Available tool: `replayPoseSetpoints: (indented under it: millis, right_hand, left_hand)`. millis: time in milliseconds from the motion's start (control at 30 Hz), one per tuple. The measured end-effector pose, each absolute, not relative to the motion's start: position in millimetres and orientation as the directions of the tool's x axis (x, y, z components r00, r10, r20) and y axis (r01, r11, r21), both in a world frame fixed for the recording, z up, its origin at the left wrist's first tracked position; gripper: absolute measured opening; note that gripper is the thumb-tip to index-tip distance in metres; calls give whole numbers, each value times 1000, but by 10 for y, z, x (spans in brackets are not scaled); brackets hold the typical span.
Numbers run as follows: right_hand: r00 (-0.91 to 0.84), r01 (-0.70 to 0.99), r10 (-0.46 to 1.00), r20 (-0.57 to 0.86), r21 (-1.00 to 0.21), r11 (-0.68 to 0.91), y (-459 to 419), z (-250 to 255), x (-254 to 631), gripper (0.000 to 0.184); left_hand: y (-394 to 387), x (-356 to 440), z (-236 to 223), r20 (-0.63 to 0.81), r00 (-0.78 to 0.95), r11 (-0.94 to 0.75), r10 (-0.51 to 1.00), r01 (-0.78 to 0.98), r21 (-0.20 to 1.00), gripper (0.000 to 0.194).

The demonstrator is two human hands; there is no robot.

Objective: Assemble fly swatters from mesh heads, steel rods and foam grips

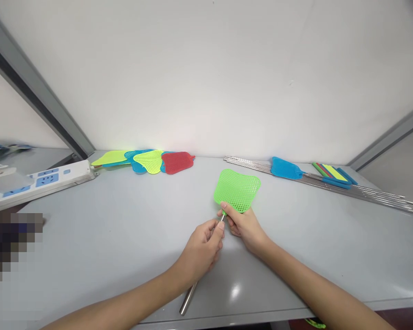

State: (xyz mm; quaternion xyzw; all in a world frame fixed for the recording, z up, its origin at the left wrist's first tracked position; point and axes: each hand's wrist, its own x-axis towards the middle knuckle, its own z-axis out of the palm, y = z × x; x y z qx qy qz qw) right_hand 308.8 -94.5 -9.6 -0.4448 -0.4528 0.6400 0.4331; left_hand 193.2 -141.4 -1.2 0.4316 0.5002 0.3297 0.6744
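Note:
Above the middle of the table I hold a green perforated fly swatter head (237, 189) with its flared end pointing away from me. My right hand (242, 227) is closed on the narrow neck of this head, the thumb pressed on top. Just below it, my left hand (204, 245) grips a thin metal rod (222, 218) that meets the neck. The rod's thicker metal end (187, 300) comes out under my left wrist, near the front edge. Whether the rod is fully seated in the neck is hidden by my fingers.
Yellow, blue and red swatter heads (178, 162) overlap by the back wall. At right lie metal rods (375, 198), a blue swatter (285, 168) and coloured grips (333, 173). A white power strip (60, 181) sits at left; the pale grey table's (106, 247) front edge is near me.

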Motion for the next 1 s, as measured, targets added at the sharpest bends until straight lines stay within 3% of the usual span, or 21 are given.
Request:
replayPoseSetpoints:
  millis: [667, 1000]
  right_hand:
    - [-198, -90, 960, -197, -972, -218, -935, -142, 3092, 29]
    - [-174, 91, 970, -167, -984, -153, -959, -74, 3085, 25]
  left_hand:
    - [-1414, 1929, 31, -382, 291, 396, 877, 13, 918, 28]
    - [-1415, 1942, 18, -382, 282, 394, 880, 15, 919, 28]
